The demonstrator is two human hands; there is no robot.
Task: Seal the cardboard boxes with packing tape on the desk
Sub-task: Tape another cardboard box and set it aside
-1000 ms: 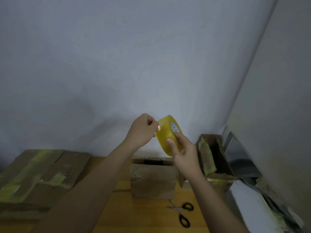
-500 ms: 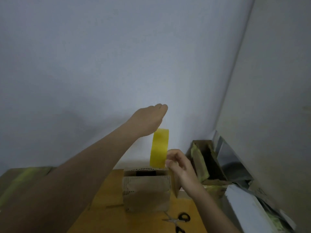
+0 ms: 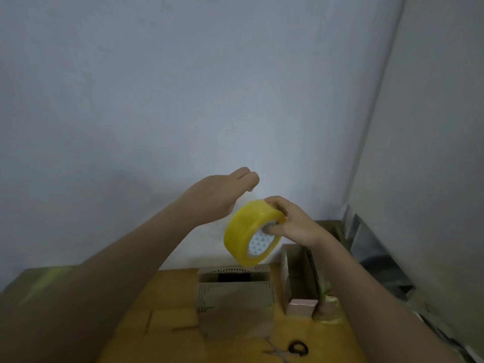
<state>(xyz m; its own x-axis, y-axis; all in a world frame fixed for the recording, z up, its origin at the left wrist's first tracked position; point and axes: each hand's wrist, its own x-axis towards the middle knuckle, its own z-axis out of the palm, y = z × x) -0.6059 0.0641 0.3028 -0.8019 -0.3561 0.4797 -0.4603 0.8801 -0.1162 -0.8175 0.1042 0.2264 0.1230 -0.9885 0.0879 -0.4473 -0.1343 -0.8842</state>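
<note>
Tape roll [image 3: 248, 231] in right hand [image 3: 290, 224] above cardboard box [image 3: 235, 307]

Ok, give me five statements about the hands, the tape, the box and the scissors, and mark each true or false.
1. The right hand holds the tape roll. True.
2. The tape roll rests on the box. False: it is held in the air above the box.
3. The scissors lie on the desk, nearer the camera than the box. True.
4. The left hand grips the scissors. False: it is raised left of the roll, nowhere near the scissors; whether it pinches a tape end cannot be seen.
5. The roll is blue. False: it is yellow, with a white patterned core.
</note>
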